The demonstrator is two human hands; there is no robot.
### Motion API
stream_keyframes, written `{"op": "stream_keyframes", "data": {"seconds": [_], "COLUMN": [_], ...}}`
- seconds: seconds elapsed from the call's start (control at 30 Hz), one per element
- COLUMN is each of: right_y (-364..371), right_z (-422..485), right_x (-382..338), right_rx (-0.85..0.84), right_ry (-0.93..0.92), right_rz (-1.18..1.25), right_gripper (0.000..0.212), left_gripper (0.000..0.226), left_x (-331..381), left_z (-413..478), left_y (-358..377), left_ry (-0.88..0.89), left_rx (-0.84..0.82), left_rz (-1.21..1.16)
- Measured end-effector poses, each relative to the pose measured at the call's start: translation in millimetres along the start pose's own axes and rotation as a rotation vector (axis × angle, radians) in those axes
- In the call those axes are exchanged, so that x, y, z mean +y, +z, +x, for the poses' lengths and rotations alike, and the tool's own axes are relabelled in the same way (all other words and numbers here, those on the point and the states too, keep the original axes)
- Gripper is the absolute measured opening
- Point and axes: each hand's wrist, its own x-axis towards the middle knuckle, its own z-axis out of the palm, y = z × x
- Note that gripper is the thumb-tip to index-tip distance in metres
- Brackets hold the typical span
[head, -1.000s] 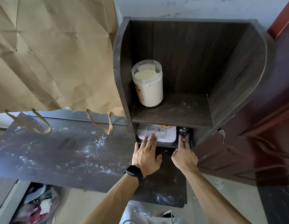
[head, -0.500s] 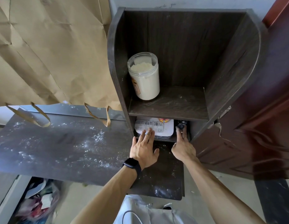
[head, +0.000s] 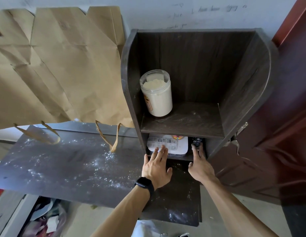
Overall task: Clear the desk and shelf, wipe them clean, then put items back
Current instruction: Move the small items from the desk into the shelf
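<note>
A dark wooden shelf unit (head: 130, 79) stands on the right end of a dark desk (head: 66, 165) dusted with white powder. On its upper shelf sits a clear jar of pale powder (head: 157, 94). In the lower compartment lies a flat white box (head: 176, 144) and, to its right, a small black object (head: 196, 142). My left hand (head: 156, 166) lies flat with straight fingers, its fingertips on the white box. My right hand (head: 199, 164) reaches in with its fingers touching the black object; the grip is partly hidden.
Crumpled brown paper bags (head: 59, 65) hang on the wall at the left, their handles drooping over the desk. A red-brown door (head: 282, 142) stands close on the right. A bag of rubbish (head: 46, 219) sits on the floor below the desk.
Both hands stay at the lower compartment. The head camera has tilted, so the shelf now sits lower in the view and more wall shows above it.
</note>
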Motion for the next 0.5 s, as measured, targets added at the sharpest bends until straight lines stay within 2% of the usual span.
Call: {"op": "stream_keyframes", "data": {"seconds": [0.27, 0.4, 0.5], "right_y": [6.0, 18.1, 33.2], "right_z": [-0.1, -17.4, -32.8], "right_x": [5.3, 6.8, 4.7], "right_rx": [0.019, 0.126, 0.3], "right_ry": [-0.022, -0.063, -0.185], "right_rz": [-0.003, 0.049, 0.074], "right_gripper": [0.085, 0.08, 0.076], "left_gripper": [0.077, 0.075, 0.074], "left_x": [-2.2, -2.5, -3.3], "left_z": [-0.7, -0.3, -0.7], "left_y": [8.5, 11.6, 11.1], "left_ry": [-0.005, -0.017, -0.013], "left_rx": [0.041, 0.068, 0.074], "left_rz": [-0.022, -0.053, -0.085]}}
